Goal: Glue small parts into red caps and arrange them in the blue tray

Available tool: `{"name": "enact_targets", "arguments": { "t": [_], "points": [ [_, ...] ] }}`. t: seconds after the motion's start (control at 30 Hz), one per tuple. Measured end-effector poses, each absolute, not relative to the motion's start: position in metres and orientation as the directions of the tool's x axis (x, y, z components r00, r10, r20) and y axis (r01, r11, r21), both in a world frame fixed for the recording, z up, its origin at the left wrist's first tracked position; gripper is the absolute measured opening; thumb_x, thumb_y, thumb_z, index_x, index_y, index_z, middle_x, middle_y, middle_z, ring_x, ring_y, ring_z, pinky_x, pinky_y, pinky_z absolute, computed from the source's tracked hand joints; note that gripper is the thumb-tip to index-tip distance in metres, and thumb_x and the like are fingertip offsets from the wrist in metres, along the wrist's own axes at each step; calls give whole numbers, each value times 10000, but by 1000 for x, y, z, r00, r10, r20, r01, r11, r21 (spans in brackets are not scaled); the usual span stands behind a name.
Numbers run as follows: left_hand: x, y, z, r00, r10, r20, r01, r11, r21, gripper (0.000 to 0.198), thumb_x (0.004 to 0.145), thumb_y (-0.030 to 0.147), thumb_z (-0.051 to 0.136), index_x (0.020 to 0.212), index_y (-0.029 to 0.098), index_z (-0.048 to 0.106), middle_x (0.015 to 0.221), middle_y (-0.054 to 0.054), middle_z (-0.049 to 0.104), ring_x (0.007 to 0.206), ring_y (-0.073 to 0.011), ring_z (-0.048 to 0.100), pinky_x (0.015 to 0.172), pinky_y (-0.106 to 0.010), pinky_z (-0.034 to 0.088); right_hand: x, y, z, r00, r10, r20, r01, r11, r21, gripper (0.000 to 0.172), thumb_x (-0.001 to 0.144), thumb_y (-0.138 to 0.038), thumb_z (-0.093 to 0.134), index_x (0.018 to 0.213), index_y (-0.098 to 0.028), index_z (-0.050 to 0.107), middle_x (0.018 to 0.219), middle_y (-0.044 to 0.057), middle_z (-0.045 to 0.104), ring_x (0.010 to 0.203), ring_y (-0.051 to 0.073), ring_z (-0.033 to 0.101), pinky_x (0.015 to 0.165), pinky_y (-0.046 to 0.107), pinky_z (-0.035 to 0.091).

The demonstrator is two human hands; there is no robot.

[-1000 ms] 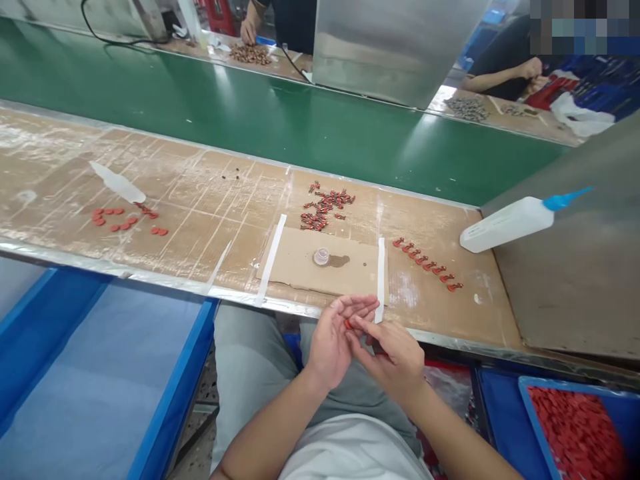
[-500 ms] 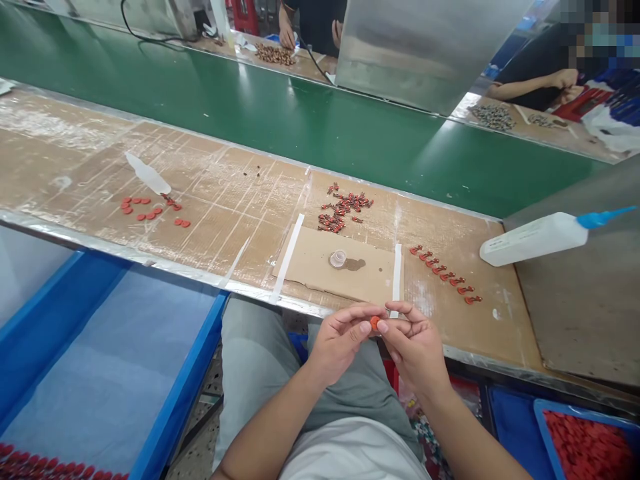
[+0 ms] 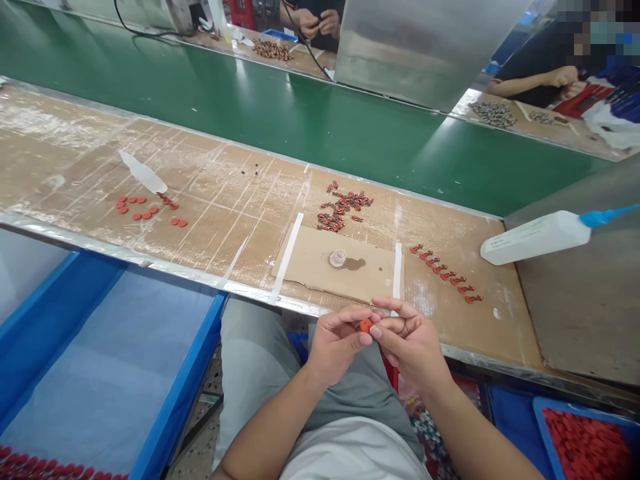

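A small orange-red disc [image 3: 366, 325] is pinched between the fingertips of my left hand [image 3: 340, 340] and my right hand [image 3: 410, 343], just off the bench's near edge above my lap. Beyond them, a cardboard sheet [image 3: 320, 263] is taped to the bench, with a small clear plastic cup [image 3: 338, 259] and a dark stain on it. To its right lies a slanted row of several red parts [image 3: 443, 272]. Behind it is a loose heap of red parts [image 3: 343, 212]. Further left lie several red discs [image 3: 143, 210].
A white glue bottle with a blue nozzle [image 3: 535, 238] lies at the right, by a metal divider [image 3: 575, 307]. A green conveyor belt [image 3: 300, 127] runs behind the bench. Blue bins sit low at left [image 3: 100, 360] and right [image 3: 585, 440]. A co-worker's hands [image 3: 315, 23] work across the belt.
Since the earliest frame, my hands have come together and risen slightly, with the red disc now between both sets of fingertips. The view has shifted, so the bench sits further right.
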State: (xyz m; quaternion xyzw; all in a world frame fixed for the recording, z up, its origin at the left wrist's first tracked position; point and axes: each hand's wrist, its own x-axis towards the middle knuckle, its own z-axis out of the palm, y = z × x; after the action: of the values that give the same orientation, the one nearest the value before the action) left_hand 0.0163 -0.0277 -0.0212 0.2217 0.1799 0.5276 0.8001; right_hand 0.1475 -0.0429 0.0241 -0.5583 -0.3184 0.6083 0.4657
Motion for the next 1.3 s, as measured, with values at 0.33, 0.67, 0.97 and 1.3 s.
{"name": "enact_targets", "arguments": {
  "t": [0.33, 0.67, 0.97, 1.3],
  "points": [
    [10, -19, -28, 220, 963, -159, -804, 271, 530, 294, 621, 226, 883, 893, 271, 780, 861, -19, 751, 765, -122, 690, 732, -246, 541, 176, 20, 25, 314, 943, 112, 414, -30, -910, 325, 754, -475, 741, 884, -177, 723, 711, 66, 731, 509, 139, 596, 500, 271, 497],
    [0, -9, -22, 184, 931, -315, -815, 324, 480, 286, 619, 140, 867, 881, 212, 775, 884, -31, 762, 751, -122, 722, 747, -228, 584, 195, 185, -19, -71, 984, 164, 908, 132, -397, 289, 876, -312, 558, 1082, -175, 709, 1032, 101, 737, 860, 225, 664, 832, 358, 496],
    [-7, -4, -27, 197, 924, -327, -804, 343, 485, 289, 682, 143, 837, 959, 180, 764, 970, -53, 757, 842, -134, 726, 812, -215, 571, 203, 213, -11, -170, 984, -53, 897, 132, -421, 51, 757, -191, 688, 783, -188, 732, 730, 42, 721, 663, 173, 623, 687, 301, 477],
    [-10, -4, -22, 231, 907, -353, -809, 381, 448, 237, 728, 234, 816, 947, 160, 766, 971, -68, 761, 829, -142, 732, 783, -206, 579, 201, 177, 5, -94, 977, -190, 318, -151, -936, 502, 666, -475, 829, 1035, -166, 688, 796, 68, 744, 683, 152, 702, 641, 271, 577]
  ]
}}
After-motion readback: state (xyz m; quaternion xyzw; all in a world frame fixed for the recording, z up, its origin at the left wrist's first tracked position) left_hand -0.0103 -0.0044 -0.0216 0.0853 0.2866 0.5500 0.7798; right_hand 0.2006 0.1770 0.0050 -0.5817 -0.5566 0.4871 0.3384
